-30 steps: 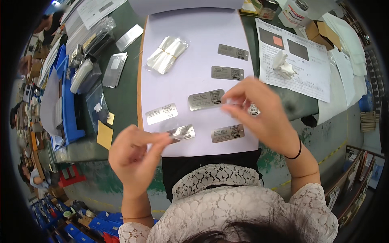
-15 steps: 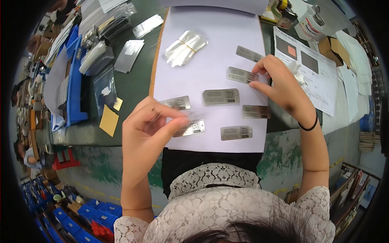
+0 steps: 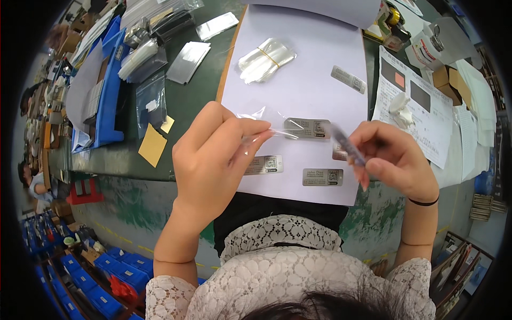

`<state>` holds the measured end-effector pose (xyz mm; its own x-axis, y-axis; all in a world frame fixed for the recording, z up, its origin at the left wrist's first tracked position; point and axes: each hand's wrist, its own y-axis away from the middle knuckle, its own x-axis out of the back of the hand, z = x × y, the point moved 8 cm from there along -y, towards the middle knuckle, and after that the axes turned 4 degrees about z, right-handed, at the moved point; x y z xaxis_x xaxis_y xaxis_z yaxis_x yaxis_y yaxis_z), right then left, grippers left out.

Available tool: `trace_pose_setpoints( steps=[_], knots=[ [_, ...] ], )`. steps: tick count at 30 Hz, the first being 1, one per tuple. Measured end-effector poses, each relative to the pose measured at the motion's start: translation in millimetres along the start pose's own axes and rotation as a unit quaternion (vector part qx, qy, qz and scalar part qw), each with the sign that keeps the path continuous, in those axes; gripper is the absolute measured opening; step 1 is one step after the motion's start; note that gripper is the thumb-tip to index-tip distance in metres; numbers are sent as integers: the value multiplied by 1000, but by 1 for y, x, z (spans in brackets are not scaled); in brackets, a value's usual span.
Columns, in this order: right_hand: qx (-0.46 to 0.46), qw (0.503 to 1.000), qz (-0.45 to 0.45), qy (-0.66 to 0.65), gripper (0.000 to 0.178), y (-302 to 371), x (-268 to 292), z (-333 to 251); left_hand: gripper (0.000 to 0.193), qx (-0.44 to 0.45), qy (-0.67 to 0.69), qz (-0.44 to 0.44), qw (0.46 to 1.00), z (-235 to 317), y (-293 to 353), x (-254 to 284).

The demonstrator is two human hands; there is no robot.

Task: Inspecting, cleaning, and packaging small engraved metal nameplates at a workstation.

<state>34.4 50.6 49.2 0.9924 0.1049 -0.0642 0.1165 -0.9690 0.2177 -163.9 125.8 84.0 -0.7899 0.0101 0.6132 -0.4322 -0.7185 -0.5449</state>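
- Pinching a thin, clear plastic sleeve (image 3: 260,114) between thumb and index fingertip of the left hand (image 3: 213,162), pressed together at its near edge, other fingers curled in.
- Holding that sleeve raised above a large white paper sheet (image 3: 314,58), overlapping in view a grey metal tag with clipped corners (image 3: 308,128); cannot tell the gap.
- Gripping a narrow, dark grey metal plate (image 3: 349,146), steeply tilted and blurred, between thumb and fingers of the right hand (image 3: 400,160); cannot tell which fingertips bear on it.
- Carrying that plate off the surface, near the right edge of the white sheet and well apart from the sleeve.
- Lying flat on the sheet: a grey rectangular tag at upper right (image 3: 348,79), another at lower right (image 3: 322,177), a silvery one at lower left (image 3: 265,165) partly covered by the left hand, and one mostly hidden behind the raised plate (image 3: 339,152).
- Resting farther up the sheet: a rubber-banded bundle of clear bags (image 3: 266,61).
- Standing left on the dark green tabletop (image 3: 197,112): a blue plastic tray (image 3: 113,85).
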Motion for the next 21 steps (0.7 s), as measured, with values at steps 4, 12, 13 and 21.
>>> trace_pose_setpoints(
  steps=[4, 12, 13, 21],
  knots=[
    [-68, 995, -45, -62, 24, 0, -11, 10, 19, -56, 1, -5, 998, 11, -1, -3],
    [-112, 987, -110, 19, 20, -13, -18, 15, 19, -53, 54, -128, 989, 16, 0, -18],
    [-112, 988, -109, 18, 20, -15, -17, 15, 17, -14, 81, -143, 986, 9, -1, -19],
    [-86, 990, -105, 37, 23, -24, -17, 17, 12, 73, 161, -201, 963, -8, -1, -30]
  ],
)
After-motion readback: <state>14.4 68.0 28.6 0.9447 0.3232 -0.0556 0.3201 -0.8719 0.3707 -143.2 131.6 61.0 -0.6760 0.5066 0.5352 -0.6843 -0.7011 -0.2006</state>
